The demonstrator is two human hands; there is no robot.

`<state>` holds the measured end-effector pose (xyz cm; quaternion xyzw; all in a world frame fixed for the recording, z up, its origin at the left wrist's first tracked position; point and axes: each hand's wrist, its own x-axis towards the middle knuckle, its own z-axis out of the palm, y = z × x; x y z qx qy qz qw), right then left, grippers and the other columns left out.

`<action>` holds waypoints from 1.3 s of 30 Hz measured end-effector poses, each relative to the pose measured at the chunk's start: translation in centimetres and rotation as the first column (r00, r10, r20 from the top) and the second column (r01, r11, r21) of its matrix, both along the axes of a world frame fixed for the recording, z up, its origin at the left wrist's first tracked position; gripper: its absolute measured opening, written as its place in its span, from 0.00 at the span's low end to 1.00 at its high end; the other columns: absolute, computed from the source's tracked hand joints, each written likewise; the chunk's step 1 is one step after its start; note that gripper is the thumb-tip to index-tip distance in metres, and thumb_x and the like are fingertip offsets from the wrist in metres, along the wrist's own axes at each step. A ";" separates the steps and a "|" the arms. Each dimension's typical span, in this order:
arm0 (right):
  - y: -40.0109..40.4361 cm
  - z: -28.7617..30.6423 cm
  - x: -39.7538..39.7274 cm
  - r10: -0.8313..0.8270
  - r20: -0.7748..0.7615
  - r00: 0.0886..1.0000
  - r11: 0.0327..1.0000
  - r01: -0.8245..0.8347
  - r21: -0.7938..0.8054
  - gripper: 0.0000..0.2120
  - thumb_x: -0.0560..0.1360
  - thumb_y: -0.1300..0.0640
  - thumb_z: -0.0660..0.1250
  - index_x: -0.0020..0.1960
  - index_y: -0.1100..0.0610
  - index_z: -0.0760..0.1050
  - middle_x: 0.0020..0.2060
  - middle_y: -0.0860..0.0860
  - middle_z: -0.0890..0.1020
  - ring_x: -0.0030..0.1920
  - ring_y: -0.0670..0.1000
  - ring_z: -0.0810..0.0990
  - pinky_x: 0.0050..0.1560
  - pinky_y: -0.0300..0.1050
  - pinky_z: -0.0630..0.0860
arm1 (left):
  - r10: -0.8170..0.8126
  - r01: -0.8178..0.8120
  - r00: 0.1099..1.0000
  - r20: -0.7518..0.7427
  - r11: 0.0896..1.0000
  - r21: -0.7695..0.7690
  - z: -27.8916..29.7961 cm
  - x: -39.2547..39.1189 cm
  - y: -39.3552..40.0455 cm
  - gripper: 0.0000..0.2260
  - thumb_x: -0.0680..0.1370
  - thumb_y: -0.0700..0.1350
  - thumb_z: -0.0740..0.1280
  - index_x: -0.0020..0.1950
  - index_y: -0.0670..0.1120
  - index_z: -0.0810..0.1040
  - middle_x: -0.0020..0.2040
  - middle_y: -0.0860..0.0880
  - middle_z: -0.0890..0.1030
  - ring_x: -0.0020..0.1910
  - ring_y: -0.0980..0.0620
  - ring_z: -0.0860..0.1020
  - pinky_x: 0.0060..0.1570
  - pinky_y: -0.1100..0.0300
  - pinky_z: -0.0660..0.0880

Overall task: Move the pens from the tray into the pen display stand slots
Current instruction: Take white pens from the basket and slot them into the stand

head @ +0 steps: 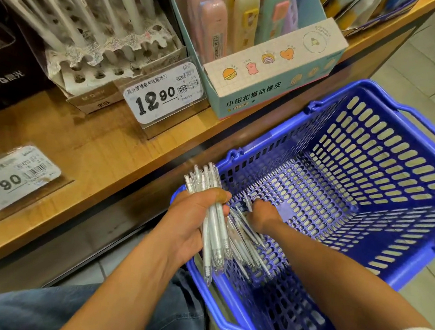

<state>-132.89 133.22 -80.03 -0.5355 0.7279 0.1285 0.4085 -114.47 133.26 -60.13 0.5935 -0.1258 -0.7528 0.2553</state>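
Pens (213, 231), white and too tightly bunched to count exactly, sit as one bundle in the left hand (194, 222), whose fingers are wrapped round their middles above the near-left corner of one blue basket (366, 154). More loose pens (247, 240) lie heaped inside that corner of the basket, again too overlapped for a count. The right hand (260, 215) reaches down among them, fingers curled at a pen; whether it actually grips one cannot be told. On the wooden shelf (104, 154) stands one pen display stand (111, 54), several white pens upright in its rear slots and a good number of front holes open. Two price tags (164, 94) stand on the shelf, and one pastel box (269, 70) beside the stand.
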 end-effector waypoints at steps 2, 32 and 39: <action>0.5 0.9 -0.6 -0.056 0.049 0.997 0.998 0.055 0.020 0.10 0.82 0.52 0.60 0.55 0.58 0.65 0.37 0.53 0.70 0.34 0.52 0.69 0.35 0.49 0.66 | -0.020 0.020 1.000 0.003 1.000 0.010 0.1 -0.2 -0.1 0.04 0.73 0.34 0.71 0.39 0.37 0.82 0.29 0.42 0.78 0.24 0.50 0.77 0.24 0.59 0.76; 12.9 52.9 0.1 -0.512 0.551 0.659 0.789 0.614 -0.001 0.12 0.80 0.58 0.64 0.39 0.60 0.73 0.28 0.52 0.75 0.22 0.40 0.72 0.24 0.33 0.67 | -0.214 0.211 0.951 0.223 0.977 0.039 37.0 5.1 7.2 0.04 0.75 0.34 0.70 0.47 0.40 0.77 0.31 0.44 0.76 0.28 0.51 0.77 0.25 0.62 0.76; 14.9 69.4 5.3 -0.453 0.559 0.695 0.789 0.605 -0.113 0.25 0.80 0.43 0.58 0.45 0.64 0.80 0.26 0.47 0.72 0.28 0.49 0.65 0.32 0.42 0.62 | -0.074 0.076 0.979 0.189 0.997 -0.006 52.1 11.2 11.0 0.05 0.75 0.35 0.70 0.49 0.41 0.78 0.32 0.45 0.79 0.26 0.53 0.79 0.28 0.60 0.78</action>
